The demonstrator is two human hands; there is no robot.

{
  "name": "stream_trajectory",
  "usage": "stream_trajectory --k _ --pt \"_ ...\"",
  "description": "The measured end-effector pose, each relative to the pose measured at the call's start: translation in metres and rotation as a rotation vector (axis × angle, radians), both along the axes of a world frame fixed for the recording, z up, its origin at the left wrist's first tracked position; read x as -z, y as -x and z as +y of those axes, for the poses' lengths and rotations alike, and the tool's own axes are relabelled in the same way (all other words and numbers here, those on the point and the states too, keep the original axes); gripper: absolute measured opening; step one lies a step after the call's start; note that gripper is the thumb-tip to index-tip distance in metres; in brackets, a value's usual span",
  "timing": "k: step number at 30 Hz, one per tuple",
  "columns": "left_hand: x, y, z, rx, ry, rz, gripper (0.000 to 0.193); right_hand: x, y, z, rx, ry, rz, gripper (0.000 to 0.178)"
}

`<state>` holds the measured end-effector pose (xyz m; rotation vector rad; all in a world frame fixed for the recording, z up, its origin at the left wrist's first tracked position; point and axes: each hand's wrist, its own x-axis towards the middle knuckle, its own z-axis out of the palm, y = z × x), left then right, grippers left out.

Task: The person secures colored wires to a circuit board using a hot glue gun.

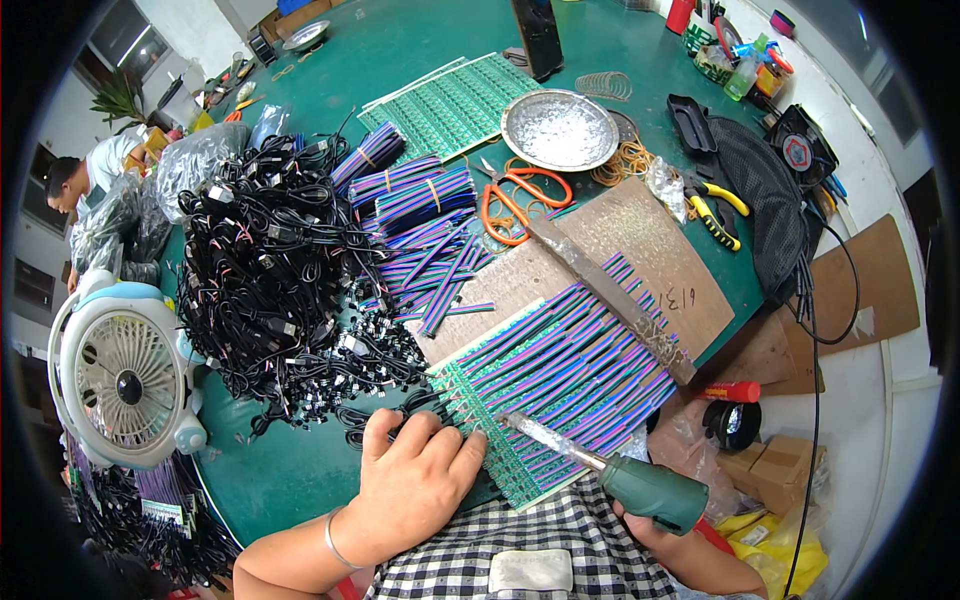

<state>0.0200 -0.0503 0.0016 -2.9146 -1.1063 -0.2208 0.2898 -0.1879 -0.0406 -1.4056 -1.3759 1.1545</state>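
My right hand (650, 530) grips a green-bodied soldering iron (655, 492), partly hidden behind it. Its silvery tip reaches over a green circuit board panel (505, 470). Rows of purple, blue and black flat ribbon wires (560, 350) run from that panel, and a long metal bar (610, 298) lies across their far ends. At the panel's left edge, my left hand (420, 485) has its fingers curled and the fingertips near the solder pads. What they pinch, if anything, is hidden. Panel and wires rest on a brown board (690, 262).
Black cables with plugs (270, 270) heap up on the left beside a white fan (125, 385). Bundled ribbon wires (425, 200), a second circuit panel (445, 105), a metal bowl (560, 130), orange scissors (520, 190) and yellow-black pliers (718, 215) lie beyond. Another person (95, 180) bends at far left.
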Motion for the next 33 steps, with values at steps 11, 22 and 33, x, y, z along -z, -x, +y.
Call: stream_trajectory --k 11,22,33 --pt "0.000 0.000 0.000 -0.012 -0.003 0.003 0.022 0.015 -0.001 -0.014 0.038 -0.073 -0.102 0.039" --pt "0.000 0.000 0.001 -0.017 0.004 -0.013 0.020 0.012 0.000 -0.012 0.088 0.018 -0.004 0.034" --pt "-0.001 0.015 -0.005 -0.075 0.161 -0.125 0.031 0.008 0.002 -0.001 0.140 0.059 0.159 0.042"
